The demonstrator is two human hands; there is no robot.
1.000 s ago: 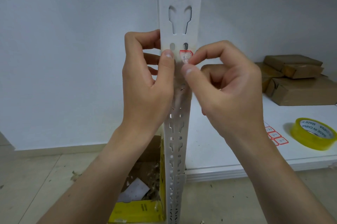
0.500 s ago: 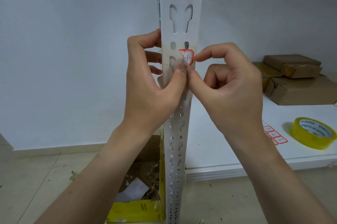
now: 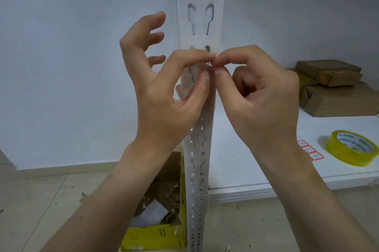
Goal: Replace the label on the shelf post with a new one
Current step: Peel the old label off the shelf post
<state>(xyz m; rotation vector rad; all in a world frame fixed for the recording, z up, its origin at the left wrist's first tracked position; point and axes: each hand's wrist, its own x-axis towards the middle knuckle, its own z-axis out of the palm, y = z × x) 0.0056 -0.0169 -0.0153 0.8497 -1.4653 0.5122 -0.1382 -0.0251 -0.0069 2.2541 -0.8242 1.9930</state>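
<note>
Your left hand is raised in front of the white slotted metal shelf post, thumb and forefinger drawn together in a narrow pinch while the other three fingers splay loose to the left of it. Just under that pinch, a strip of clear tape lifts off the post face and bulges toward your palm. Only a sliver of the red-bordered paper label shows, right where your two pinches meet against the post; whether either pinch actually has hold of it, I cannot tell. Your right hand mirrors the left, thumb and forefinger nipped together with its tips touching the left hand's, remaining fingers curled in. Below and right of the grip, a sheet of spare red-bordered labels lies on the white shelf board, then a yellow roll of clear tape, with brown cardboard parcels stacked behind.
</note>
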